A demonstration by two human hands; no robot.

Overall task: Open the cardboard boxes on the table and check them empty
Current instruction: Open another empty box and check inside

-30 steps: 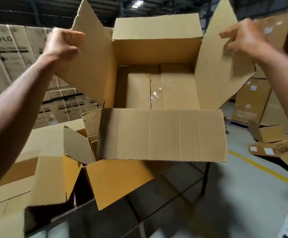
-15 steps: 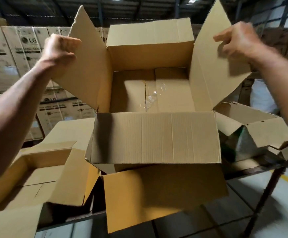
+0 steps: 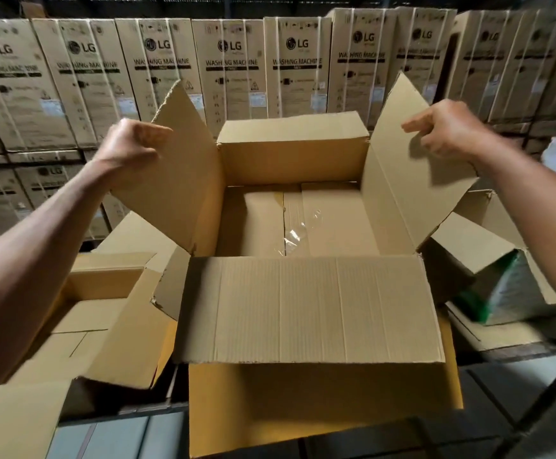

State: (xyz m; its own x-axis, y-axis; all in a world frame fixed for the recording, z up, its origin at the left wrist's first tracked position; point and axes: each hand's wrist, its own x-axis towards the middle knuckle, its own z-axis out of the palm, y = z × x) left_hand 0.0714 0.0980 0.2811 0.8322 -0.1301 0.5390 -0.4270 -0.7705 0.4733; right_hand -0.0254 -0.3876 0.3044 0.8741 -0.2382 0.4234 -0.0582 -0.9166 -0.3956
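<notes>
Both hands, left hand (image 3: 134,144) and right hand (image 3: 445,130), still pinching the box (image 3: 303,309) flaps (box lower now).

This is a warehouse or goods storeroom. Across the back runs a wall of stacked cartons (image 3: 230,64), tall, strapped and printed alike with "LG" and "WASHING MACHINE", set side by side in two tiers under a dark ceiling. Nearer, plain open cardboard boxes (image 3: 303,306) crowd a metal-framed counter (image 3: 515,352) that stands on a bare grey floor (image 3: 488,389).
</notes>
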